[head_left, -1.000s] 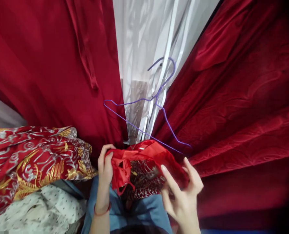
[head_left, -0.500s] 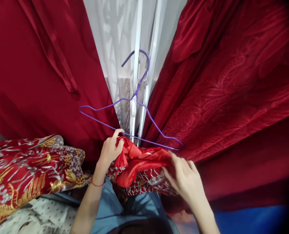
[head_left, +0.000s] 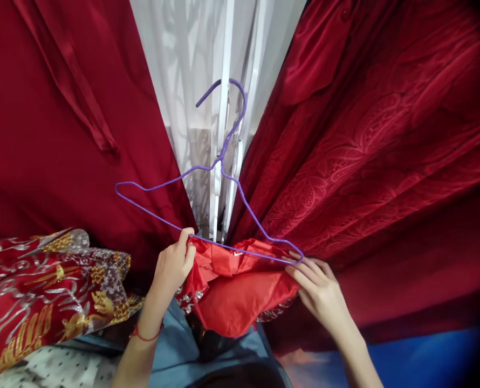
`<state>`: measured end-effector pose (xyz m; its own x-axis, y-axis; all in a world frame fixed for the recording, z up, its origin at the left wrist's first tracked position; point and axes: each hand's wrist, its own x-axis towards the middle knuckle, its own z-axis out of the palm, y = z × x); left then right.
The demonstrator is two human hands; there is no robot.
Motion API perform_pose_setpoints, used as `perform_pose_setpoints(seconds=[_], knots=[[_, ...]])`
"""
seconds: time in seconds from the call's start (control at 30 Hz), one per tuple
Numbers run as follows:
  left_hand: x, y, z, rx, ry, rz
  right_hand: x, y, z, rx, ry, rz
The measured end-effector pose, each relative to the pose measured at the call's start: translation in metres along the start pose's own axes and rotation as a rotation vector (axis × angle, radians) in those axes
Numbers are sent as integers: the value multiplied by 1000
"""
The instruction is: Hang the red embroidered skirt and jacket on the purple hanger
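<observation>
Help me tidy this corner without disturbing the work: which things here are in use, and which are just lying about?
In use:
- left hand, pinching the red garment
- right hand, at the garment's other end
- purple wire hanger, bottom bar along the garment's top edge

Lying about:
- gold-and-silver brocade cloth
- dotted white cloth
- red curtains
- white sheer curtain

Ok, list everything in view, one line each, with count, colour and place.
purple wire hanger: one, purple, centre, its bottom bar across the red cloth.
plain red satin cloth: one, red, centre bottom, between both hands.
red curtains: two, dark red, left and right.
sheer white curtain: one, white, top centre.
red brocade fabric with gold and silver pattern: one, lower left.
white dotted fabric: one, bottom left.
red string bracelet: one, left wrist.
left hand: pinching the cloth's left edge at the hanger.
right hand: at the hanger's right corner.
</observation>
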<state>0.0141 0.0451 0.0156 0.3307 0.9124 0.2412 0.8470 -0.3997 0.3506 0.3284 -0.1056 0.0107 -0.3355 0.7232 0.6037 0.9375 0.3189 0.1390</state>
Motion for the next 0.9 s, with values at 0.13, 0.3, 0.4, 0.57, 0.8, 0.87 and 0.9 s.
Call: perform_pose_setpoints(seconds=[0.13,0.3,0.4,0.57,0.8,0.87,0.9], knots=[[-1,-3,-6,131,-22,-17,-2,-2,-14,62,99,26],[-8,-5,-8,157,-17,-15,6,3,-19,292,262,166],[-12,-5,-6,134,1,-12,16,11,-15,546,379,158],[-18,4,-3,90,44,-14,42,22,-18,587,511,75],[-28,25,6,111,-27,-59,106,1,-26,290,432,-88],[-30,25,5,130,-40,-107,122,-12,-20,248,411,-67],[-31,24,3,137,-40,-127,129,-18,-15,247,417,-48]])
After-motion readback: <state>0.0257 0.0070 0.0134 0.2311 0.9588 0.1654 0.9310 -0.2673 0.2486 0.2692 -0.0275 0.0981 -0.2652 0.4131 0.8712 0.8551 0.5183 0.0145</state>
